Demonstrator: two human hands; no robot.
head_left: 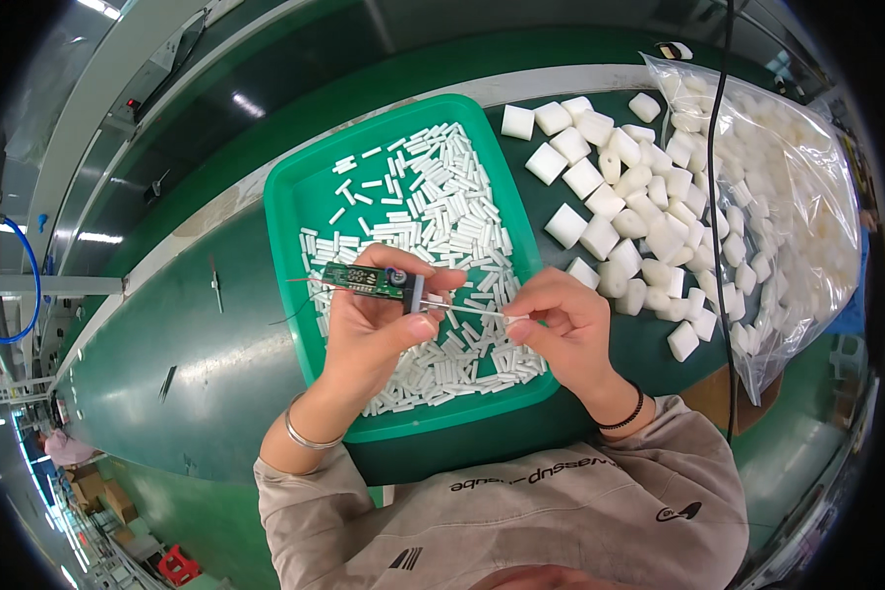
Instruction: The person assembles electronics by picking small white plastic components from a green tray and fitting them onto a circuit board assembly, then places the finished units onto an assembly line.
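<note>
A small green circuit board (pixel 359 278) with a dark block at its right end is pinched between the thumb and fingers of my left hand (pixel 364 329). Thin red and dark wires trail from the board's left end. From the block a thin whitish lead (pixel 465 309) runs right to my right hand (pixel 565 324), whose thumb and forefinger are closed on its far end. A small white piece shows at those fingertips; its kind is unclear. Both hands are over a green tray (pixel 283 226) strewn with short white tubes (pixel 467 197).
Right of the tray lies a heap of white foam-like blocks (pixel 600 202), some inside a clear plastic bag (pixel 796 206). A black cable (pixel 715 128) hangs down across the bag. On the green table (pixel 138 334) at left, a thin white-and-dark piece (pixel 216 283) and dark wires (pixel 168 382) lie.
</note>
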